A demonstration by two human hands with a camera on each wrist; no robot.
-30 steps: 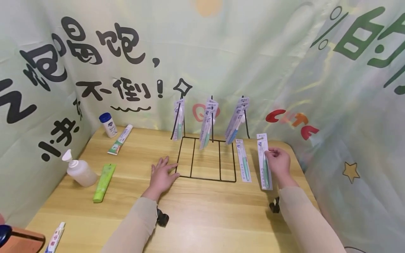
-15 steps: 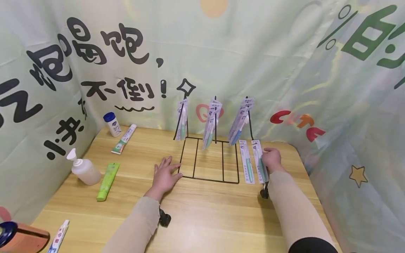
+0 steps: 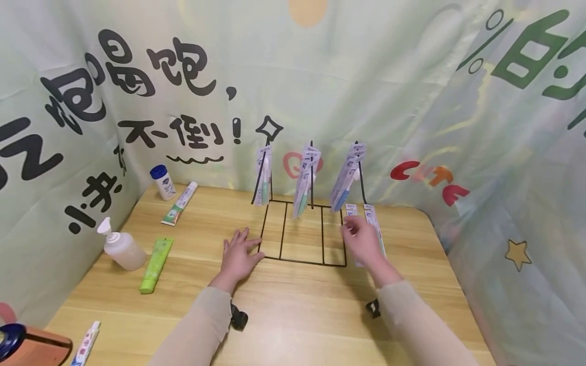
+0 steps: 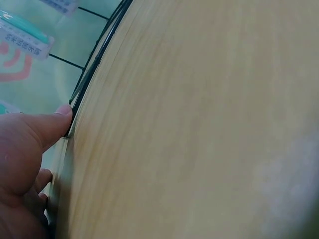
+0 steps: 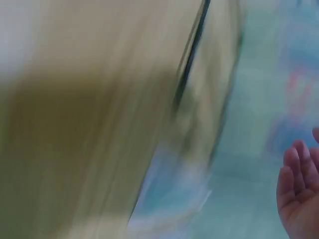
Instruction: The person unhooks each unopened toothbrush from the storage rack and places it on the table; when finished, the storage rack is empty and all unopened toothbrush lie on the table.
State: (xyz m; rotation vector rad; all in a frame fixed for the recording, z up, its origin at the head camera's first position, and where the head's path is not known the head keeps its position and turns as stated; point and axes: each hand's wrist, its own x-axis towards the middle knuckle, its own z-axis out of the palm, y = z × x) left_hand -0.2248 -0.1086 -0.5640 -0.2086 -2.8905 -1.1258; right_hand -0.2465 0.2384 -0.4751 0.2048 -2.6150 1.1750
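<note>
A black wire display rack (image 3: 302, 262) stands on the wooden table, with packaged toothbrushes (image 3: 305, 178) hanging from its three upright hooks. My left hand (image 3: 239, 256) rests at the rack's left front corner, fingers spread. In the left wrist view its thumb (image 4: 52, 124) touches the black wire. Two more packaged toothbrushes lie side by side right of the rack. My right hand (image 3: 364, 242) hovers over them, fingers loosely bent and holding nothing; it covers most of the left pack (image 3: 351, 209) and part of the right pack (image 3: 371, 217). The right wrist view is blurred.
On the left are a blue-capped white bottle (image 3: 163, 183), a toothpaste tube (image 3: 180, 203), a pump bottle (image 3: 123, 250) and a green tube (image 3: 156, 266). Nearer lie another toothpaste tube (image 3: 85, 344) and an orange-brown object (image 3: 43, 345). Printed cloth walls enclose the table.
My right hand brought the toothbrush pack down beside the other one, let it go, and moved left over both. The left hand has stayed at the rack's corner.
</note>
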